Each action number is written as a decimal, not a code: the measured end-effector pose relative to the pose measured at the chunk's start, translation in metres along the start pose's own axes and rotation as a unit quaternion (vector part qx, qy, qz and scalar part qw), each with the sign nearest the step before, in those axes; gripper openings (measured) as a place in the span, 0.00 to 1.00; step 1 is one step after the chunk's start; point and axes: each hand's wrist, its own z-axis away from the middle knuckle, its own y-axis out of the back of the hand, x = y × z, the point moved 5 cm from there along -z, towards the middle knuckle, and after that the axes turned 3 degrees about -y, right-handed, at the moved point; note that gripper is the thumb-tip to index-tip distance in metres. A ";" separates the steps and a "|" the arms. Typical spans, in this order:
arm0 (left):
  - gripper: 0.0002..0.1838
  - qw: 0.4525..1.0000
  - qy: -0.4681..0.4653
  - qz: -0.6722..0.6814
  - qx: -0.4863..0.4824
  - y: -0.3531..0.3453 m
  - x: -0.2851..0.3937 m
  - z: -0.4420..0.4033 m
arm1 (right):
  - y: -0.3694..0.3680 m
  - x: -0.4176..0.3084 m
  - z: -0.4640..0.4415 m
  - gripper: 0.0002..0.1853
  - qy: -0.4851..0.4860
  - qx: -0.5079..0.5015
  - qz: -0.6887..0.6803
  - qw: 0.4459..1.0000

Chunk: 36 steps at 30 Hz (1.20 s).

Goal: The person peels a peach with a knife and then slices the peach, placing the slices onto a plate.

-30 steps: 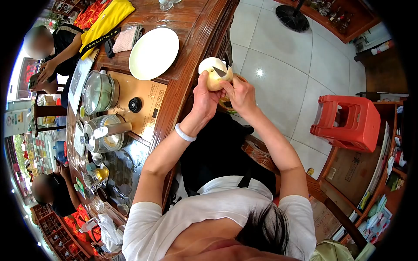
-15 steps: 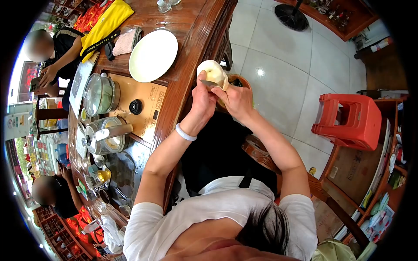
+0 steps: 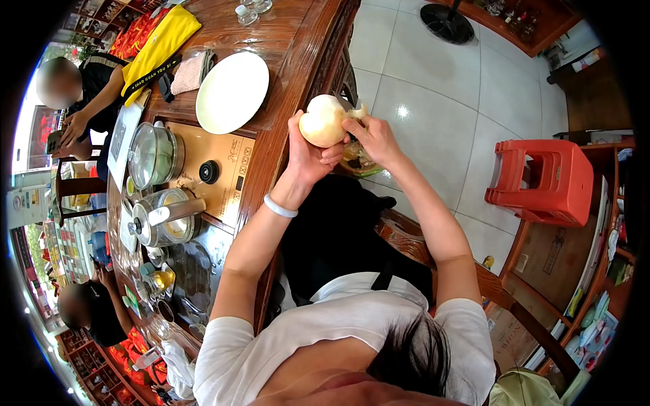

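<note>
My left hand (image 3: 308, 154) is wrapped round a pale, peeled round fruit (image 3: 323, 122), its fingers beneath and beside it. At the fruit's right side my right hand (image 3: 374, 137) is closed on a small knife (image 3: 344, 103), whose dark blade shows partly and whose handle is hidden. A pale strip of peel (image 3: 360, 111) hangs by the blade, above my right thumb. Under the hands, a bin holding scraps (image 3: 359, 161) is partly covered. An oval white plate (image 3: 232, 93) lies on the wooden table (image 3: 291, 42) to the left.
Glass pots (image 3: 154, 154) and a teapot (image 3: 162, 220) stand on the table, near a round black lid (image 3: 209, 171). Red stools (image 3: 540, 181) stand on the tiled floor at right. Two people sit across the table, by a yellow cloth (image 3: 162, 47).
The fruit has turned in my left hand, whose fingers now spread lower around it. My right hand and the knife have moved to the fruit's right side, and the blade points upward.
</note>
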 end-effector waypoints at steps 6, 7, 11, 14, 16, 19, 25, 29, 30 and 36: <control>0.39 1.000 -0.004 -0.015 0.026 0.003 -0.003 0.001 | -0.001 0.006 -0.002 0.33 0.019 0.035 0.118 0.992; 0.39 0.999 -0.006 -0.019 0.028 0.002 -0.002 0.001 | -0.001 0.005 -0.001 0.33 0.020 0.035 0.118 0.992; 0.39 0.999 -0.007 -0.030 0.023 0.002 0.000 0.001 | -0.005 0.006 0.001 0.33 0.011 0.009 0.056 0.998; 0.39 0.999 -0.010 -0.036 0.030 0.002 0.001 0.001 | -0.007 0.003 0.003 0.31 0.035 0.021 0.059 0.997; 0.39 0.998 -0.015 -0.044 0.037 0.003 0.001 0.001 | -0.009 0.003 0.004 0.30 0.054 0.034 0.058 0.996; 0.38 0.998 -0.018 -0.032 0.043 0.004 0.001 0.001 | -0.012 0.006 0.005 0.27 0.124 0.085 0.110 0.982; 0.35 0.998 -0.046 -0.009 0.048 0.005 0.001 0.001 | -0.012 -0.004 0.008 0.24 0.171 0.147 0.156 0.962; 0.37 0.992 -0.082 -0.050 0.087 0.005 0.002 0.002 | -0.009 -0.014 0.012 0.24 0.181 0.151 0.163 0.958; 0.36 0.991 -0.088 -0.049 0.086 0.006 0.002 0.002 | -0.009 -0.017 0.013 0.25 0.186 0.143 0.178 0.956; 0.35 0.990 -0.097 -0.056 0.081 0.004 0.001 0.003 | -0.015 -0.005 0.011 0.26 0.200 0.139 0.170 0.955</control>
